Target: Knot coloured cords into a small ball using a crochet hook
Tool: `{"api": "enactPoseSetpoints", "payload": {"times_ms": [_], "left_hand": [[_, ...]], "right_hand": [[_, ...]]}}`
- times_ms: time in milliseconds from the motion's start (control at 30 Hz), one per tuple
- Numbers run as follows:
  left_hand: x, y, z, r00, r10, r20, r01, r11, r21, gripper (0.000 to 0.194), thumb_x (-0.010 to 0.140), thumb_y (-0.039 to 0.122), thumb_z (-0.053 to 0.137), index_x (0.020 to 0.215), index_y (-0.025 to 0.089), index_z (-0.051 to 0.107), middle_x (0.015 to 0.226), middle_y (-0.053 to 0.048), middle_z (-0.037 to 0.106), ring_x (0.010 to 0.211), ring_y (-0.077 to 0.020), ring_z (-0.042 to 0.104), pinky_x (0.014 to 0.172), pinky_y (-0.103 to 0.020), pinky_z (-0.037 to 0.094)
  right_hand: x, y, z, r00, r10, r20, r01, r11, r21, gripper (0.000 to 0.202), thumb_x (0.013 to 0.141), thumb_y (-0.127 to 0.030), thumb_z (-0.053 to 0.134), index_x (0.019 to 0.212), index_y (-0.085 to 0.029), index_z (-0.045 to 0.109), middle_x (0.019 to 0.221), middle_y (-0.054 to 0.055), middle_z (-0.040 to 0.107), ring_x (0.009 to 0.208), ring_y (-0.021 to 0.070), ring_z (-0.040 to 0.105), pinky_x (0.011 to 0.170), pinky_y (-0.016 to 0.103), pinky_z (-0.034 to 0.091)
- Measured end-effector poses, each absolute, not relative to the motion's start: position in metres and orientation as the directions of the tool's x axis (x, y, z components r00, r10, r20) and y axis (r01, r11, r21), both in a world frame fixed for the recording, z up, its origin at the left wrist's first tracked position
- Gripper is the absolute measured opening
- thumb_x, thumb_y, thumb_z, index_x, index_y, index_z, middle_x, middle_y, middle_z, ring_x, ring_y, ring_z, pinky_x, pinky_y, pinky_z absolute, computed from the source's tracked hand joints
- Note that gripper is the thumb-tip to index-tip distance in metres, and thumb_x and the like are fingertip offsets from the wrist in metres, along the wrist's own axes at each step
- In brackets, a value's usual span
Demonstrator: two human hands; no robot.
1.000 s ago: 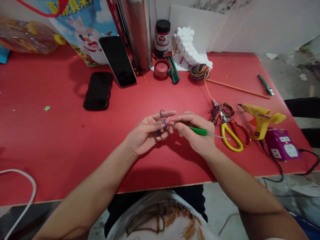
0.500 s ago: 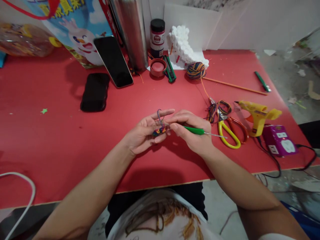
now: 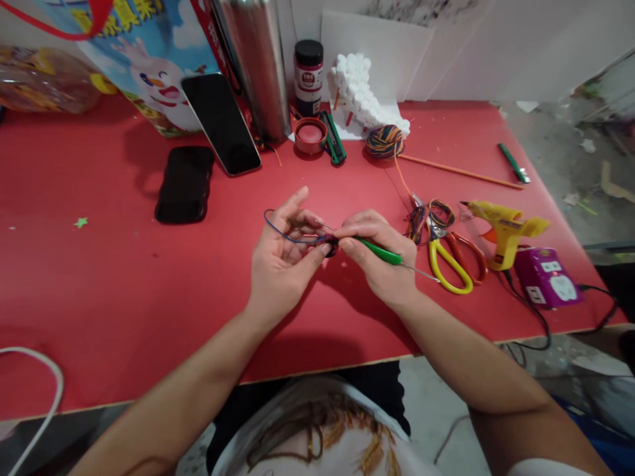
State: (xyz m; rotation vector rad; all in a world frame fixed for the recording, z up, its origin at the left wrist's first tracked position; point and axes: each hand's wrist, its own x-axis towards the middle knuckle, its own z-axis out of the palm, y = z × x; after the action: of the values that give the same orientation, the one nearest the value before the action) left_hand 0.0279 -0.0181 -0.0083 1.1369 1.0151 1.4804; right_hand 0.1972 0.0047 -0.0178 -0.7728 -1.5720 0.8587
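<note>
Between thumb and fingers, my left hand (image 3: 282, 261) pinches a small dark piece of crochet (image 3: 330, 246). A blue strand of yarn (image 3: 280, 231) loops from that piece out around the left side of the hand, whose index finger points up. My right hand (image 3: 381, 261) is closed around a green-handled crochet hook (image 3: 380, 251). One metal end reaches the crochet piece, and the other sticks out behind toward the scissors. The fingers partly hide the piece and the hook's working tip.
Yellow-and-red-handled scissors (image 3: 451, 264), a small yarn bundle (image 3: 431, 218), a yellow glue gun (image 3: 508, 228) and a purple box (image 3: 548, 277) lie right. Behind are a yarn ball (image 3: 385, 142), green cutter (image 3: 333, 140), steel flask (image 3: 260, 73), phone (image 3: 221, 125) and black case (image 3: 184, 185).
My left hand has turned over, its index finger now raised and its thumb on the crochet piece. The yarn loop has swung left. My right hand keeps the hook close by.
</note>
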Motion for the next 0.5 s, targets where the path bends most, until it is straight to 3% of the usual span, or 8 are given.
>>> {"api": "enactPoseSetpoints", "payload": {"times_ms": [333,400,433,500], "left_hand": [[0.026,-0.017,-0.013,-0.074,0.985,0.154,-0.259,-0.168,0.951,0.063,0.079,0.021,0.094,0.137,0.032,0.070,0.116,-0.003,0.069,0.105,-0.0164,0.071,0.090,-0.027,0.064],[0.017,-0.012,-0.011,-0.019,0.992,0.126,-0.181,-0.127,0.975,0.053,0.080,0.028,0.094,0.130,0.029,0.075,0.120,-0.006,0.069,0.108,-0.0200,0.072,0.088,-0.031,0.066],[0.010,-0.009,-0.010,-0.021,0.994,0.106,-0.091,-0.108,0.990,0.038,0.085,0.032,0.090,0.121,0.026,0.079,0.124,-0.007,0.069,0.108,-0.0208,0.072,0.086,-0.032,0.065],[-0.002,-0.002,-0.008,-0.020,0.985,0.172,0.208,-0.164,0.964,0.019,0.091,0.039,0.083,0.091,0.021,0.083,0.118,-0.009,0.071,0.102,-0.0209,0.072,0.079,-0.031,0.063]], "right_hand": [[0.194,0.006,-0.020,-0.156,0.833,0.531,0.066,0.545,-0.836,0.013,0.095,-0.017,0.077,0.103,-0.026,0.080,0.097,0.004,0.077,0.094,0.0187,0.072,0.089,0.038,0.061],[0.196,0.008,-0.019,-0.140,0.852,0.505,0.094,0.519,-0.850,0.012,0.096,-0.017,0.076,0.102,-0.026,0.080,0.096,0.004,0.077,0.093,0.0184,0.072,0.088,0.037,0.061],[0.198,0.009,-0.019,-0.127,0.869,0.479,0.113,0.492,-0.863,0.011,0.096,-0.018,0.076,0.102,-0.026,0.080,0.096,0.003,0.077,0.093,0.0182,0.073,0.088,0.037,0.061],[0.201,0.011,-0.018,-0.097,0.902,0.421,0.148,0.432,-0.890,0.011,0.095,-0.017,0.076,0.101,-0.026,0.080,0.096,0.003,0.078,0.093,0.0179,0.074,0.091,0.037,0.061]]}}
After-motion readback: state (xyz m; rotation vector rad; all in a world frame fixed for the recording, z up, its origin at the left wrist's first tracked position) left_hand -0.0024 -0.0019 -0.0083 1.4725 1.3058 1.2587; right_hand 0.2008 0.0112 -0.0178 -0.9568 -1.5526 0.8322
